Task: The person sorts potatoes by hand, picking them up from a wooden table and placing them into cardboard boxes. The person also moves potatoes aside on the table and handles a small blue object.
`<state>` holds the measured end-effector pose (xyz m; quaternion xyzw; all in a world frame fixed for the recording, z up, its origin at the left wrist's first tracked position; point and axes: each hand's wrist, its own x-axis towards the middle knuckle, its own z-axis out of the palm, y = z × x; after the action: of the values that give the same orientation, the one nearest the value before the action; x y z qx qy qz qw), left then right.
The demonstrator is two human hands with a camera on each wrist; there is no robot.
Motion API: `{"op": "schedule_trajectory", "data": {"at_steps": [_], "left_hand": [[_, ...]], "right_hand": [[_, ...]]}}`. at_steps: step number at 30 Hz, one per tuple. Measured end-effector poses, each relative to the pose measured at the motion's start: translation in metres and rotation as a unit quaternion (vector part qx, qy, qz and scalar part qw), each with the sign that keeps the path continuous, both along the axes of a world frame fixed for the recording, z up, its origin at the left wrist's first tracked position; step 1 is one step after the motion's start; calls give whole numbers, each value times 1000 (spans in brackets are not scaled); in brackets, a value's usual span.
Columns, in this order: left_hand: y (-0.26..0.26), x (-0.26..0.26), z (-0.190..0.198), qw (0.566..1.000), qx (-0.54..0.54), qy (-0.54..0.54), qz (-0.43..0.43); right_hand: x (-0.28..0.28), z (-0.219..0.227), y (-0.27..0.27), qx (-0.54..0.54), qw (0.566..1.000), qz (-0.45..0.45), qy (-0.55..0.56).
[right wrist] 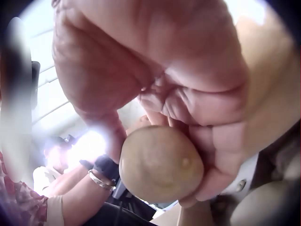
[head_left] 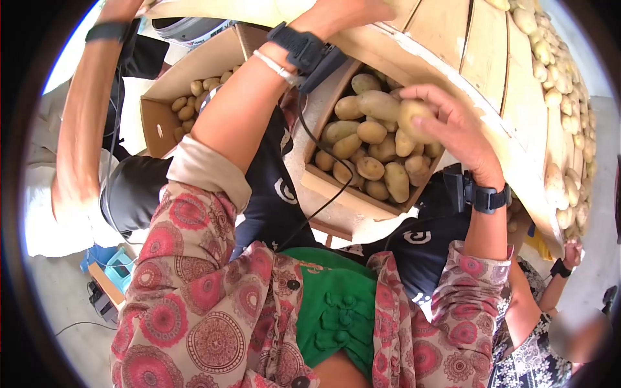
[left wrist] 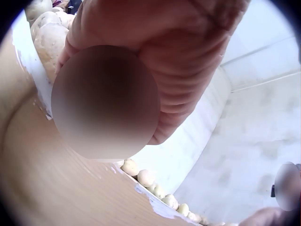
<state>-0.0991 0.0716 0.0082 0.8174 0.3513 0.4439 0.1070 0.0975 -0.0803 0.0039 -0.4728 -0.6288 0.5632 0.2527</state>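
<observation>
In the head view the right hand (head_left: 462, 132) pinches a yellowish potato (head_left: 417, 121) between thumb and fingers, just above the potatoes (head_left: 372, 132) in a cardboard box (head_left: 349, 194). The right wrist view shows the same potato (right wrist: 161, 164) within the curled fingers of the right hand (right wrist: 155, 56). At the head view's top edge, the left hand (head_left: 359, 11) is partly cut off over the wooden surface (head_left: 440, 32). A blurred disc covers much of the left hand (left wrist: 183, 61) in the left wrist view, hiding its fingers and anything in them.
Another cardboard box (head_left: 155, 123) with potatoes stands left of the near one. Many potatoes (head_left: 566, 97) lie along the wooden surface's far right side. Another person's arm (head_left: 81, 129) reaches up at the left, and someone else (head_left: 530, 317) is at the lower right. A black cable (head_left: 323, 205) hangs before the near box.
</observation>
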Motion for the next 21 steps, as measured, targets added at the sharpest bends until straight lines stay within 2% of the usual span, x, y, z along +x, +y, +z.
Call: {"op": "schedule_trajectory", "data": {"at_steps": [1, 2, 4, 5, 8, 10, 12, 13, 14, 16, 17, 18, 20, 21], "left_hand": [[-1, -5, 4, 999, -43, 2, 9], [2, -11, 6, 999, -39, 1, 9], [6, -17, 5, 998, -35, -10, 49], [7, -17, 3, 998, -36, -11, 49], [10, -17, -1, 999, -12, 36, 0], [11, -16, -5, 999, -3, 47, -18], [12, -16, -8, 997, 45, 69, -11], [12, -17, -6, 996, 50, 70, -12], [12, -18, -5, 997, 20, 80, -14], [12, -19, -11, 996, -9, 84, -12], [17, -20, -20, 997, 8, 70, -25], [28, -21, -23, 997, 36, 60, -37], [23, -23, -21, 999, 26, 43, -17], [19, -25, -17, 999, -13, 39, -13]], "right_hand": [[1, -4, -4, -23, 1000, -11, -7], [4, -15, -5, -19, 1000, -12, -9], [6, -30, -10, -19, 997, 36, -68], [3, -25, -12, -3, 984, 55, -171], [-3, -41, -16, 2, 969, 89, -231], [-2, -69, -22, 19, 971, 98, -216], [2, -105, -26, 176, 960, 95, -194], [-10, -99, -25, 102, 942, 106, -303], [-15, -104, -22, 106, 941, 105, -303], [-16, -117, -18, 152, 901, 134, -383], [-13, -108, -24, 240, 904, 98, -339], [-17, -96, -19, 257, 900, 90, -339], [-30, -70, -2, 148, 921, 30, -359], [-30, -59, 5, 188, 912, 8, -364]]}}
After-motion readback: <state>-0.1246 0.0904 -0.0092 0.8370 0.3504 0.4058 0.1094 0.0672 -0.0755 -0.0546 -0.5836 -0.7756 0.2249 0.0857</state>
